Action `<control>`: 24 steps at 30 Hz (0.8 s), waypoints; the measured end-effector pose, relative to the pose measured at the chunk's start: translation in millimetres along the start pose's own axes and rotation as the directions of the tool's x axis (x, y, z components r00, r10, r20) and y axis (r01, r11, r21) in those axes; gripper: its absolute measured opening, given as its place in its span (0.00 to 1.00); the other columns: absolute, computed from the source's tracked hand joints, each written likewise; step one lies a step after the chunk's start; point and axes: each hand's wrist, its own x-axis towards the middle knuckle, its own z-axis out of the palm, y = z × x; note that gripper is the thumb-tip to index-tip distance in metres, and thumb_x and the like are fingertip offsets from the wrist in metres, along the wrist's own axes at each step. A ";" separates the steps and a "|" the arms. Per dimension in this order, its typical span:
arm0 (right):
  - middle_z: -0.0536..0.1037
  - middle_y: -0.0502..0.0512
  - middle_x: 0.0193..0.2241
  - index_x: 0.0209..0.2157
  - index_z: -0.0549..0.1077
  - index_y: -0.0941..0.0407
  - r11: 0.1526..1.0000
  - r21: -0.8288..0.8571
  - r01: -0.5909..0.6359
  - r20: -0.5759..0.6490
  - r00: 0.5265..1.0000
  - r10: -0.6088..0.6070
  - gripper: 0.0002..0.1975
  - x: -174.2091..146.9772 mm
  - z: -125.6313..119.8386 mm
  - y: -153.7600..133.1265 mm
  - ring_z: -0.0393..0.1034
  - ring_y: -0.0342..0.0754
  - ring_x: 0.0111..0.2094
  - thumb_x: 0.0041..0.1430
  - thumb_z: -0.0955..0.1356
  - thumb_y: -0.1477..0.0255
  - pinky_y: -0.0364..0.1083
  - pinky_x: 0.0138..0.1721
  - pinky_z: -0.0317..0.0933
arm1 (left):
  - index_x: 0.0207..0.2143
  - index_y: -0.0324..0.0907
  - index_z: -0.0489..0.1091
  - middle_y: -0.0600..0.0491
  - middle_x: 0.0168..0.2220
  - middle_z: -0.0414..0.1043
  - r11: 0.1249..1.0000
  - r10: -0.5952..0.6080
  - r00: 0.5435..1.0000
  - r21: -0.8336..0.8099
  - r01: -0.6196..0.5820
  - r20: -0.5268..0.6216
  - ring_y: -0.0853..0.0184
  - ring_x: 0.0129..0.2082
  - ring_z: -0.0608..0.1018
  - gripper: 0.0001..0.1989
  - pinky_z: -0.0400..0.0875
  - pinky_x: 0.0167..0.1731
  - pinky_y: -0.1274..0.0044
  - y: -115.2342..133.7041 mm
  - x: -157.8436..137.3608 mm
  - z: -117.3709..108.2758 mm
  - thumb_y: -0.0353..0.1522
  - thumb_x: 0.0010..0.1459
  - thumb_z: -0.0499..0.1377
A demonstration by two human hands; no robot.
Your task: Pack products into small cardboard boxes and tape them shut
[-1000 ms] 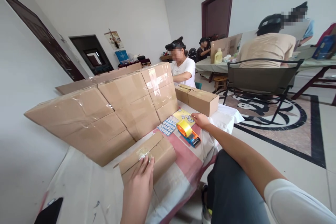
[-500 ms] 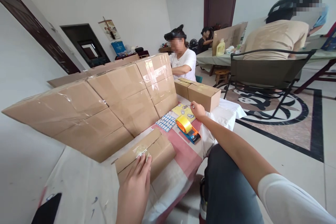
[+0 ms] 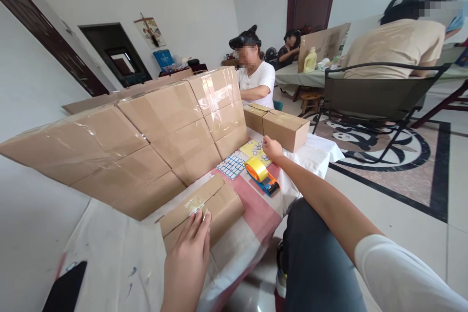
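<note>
By the front edge of the bench (image 3: 261, 217), the carton (image 3: 227, 210) bears tape (image 3: 193, 202) mid-seam, its ends seemingly unsealed. The left hand (image 3: 188, 253) rests there, fingers (image 3: 193, 225) flat; the right hand (image 3: 273, 148) is curled, contents unclear.

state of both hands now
Left hand: open, resting on the nearest box.
Right hand: curled shut by the yellow sheet; whether it holds anything cannot be told.

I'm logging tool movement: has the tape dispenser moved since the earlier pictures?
No; against the blue-lined sheet beside it, the tape dispenser lies in the same place.
</note>
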 end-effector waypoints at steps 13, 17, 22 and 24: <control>0.79 0.60 0.54 0.62 0.68 0.49 0.978 -0.071 0.198 0.234 0.956 -0.176 0.25 18.7 21.0 -15.0 0.75 0.56 0.49 0.67 0.59 0.77 0.49 0.46 0.63 | 0.52 0.42 0.76 0.51 0.53 0.78 1.000 -0.001 1.000 -0.011 0.001 -0.027 0.57 0.52 0.81 0.17 0.80 0.44 0.68 0.6 6.0 0.8 0.32 0.68 0.51; 0.80 0.64 0.51 0.56 0.73 0.55 0.923 -0.100 0.373 0.358 0.878 -0.316 0.21 0.9 11.5 -1.4 0.74 0.55 0.49 0.63 0.63 0.80 0.50 0.55 0.55 | 0.51 0.40 0.76 0.49 0.53 0.79 1.000 0.010 1.000 -0.005 -0.010 -0.017 0.56 0.51 0.81 0.17 0.79 0.44 0.67 2.2 6.5 -1.7 0.30 0.67 0.51; 0.80 0.67 0.43 0.51 0.73 0.60 0.885 -0.164 0.437 0.401 0.849 -0.345 0.16 -10.3 -2.4 9.8 0.72 0.56 0.46 0.63 0.62 0.82 0.50 0.52 0.54 | 0.52 0.41 0.76 0.48 0.54 0.78 1.000 -0.011 1.000 0.001 0.011 0.017 0.56 0.53 0.80 0.18 0.79 0.45 0.67 5.5 4.8 -1.7 0.29 0.67 0.50; 0.81 0.65 0.42 0.47 0.75 0.58 0.873 -0.163 0.459 0.415 0.835 -0.362 0.14 -12.7 -5.1 11.4 0.71 0.56 0.47 0.64 0.62 0.81 0.49 0.50 0.56 | 0.52 0.42 0.76 0.48 0.55 0.77 1.000 -0.029 0.999 0.006 0.028 0.045 0.56 0.54 0.79 0.18 0.79 0.46 0.68 7.1 5.1 -2.3 0.29 0.67 0.50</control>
